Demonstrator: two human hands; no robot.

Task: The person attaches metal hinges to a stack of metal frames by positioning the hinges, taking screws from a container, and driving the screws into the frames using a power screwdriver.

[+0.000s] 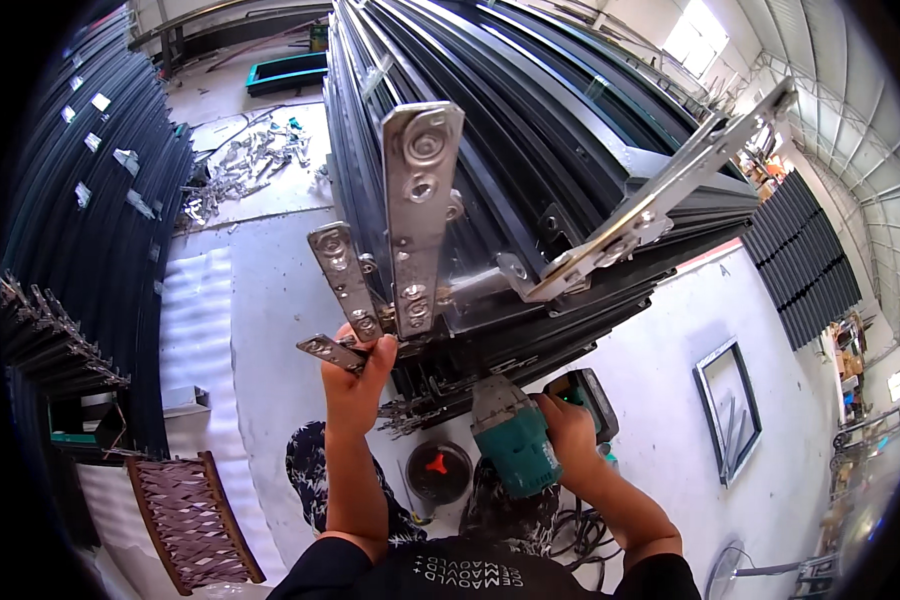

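Observation:
My left hand [353,385] is closed, thumb and fingers pinching the near end of a short silvery metal hinge arm [325,350]. Just above it, two more flat metal arms with round rivets stick up: a narrow one [342,275] and a long, wide one [420,215]. At the right, another long hinge arm [650,205] slants out from the stack of black window-frame profiles [530,130]. My right hand [570,437] grips a teal cordless power driver [515,445], its nose against or close to the lower profile ends; its tip is hidden.
A round dark container with a red piece [438,465] stands on the floor between my legs. Loose metal hinges [245,165] lie in a heap ahead. Stacked black profiles [100,190] rise at left, near a woven brown chair [192,520]. A rectangular frame [727,410] lies right.

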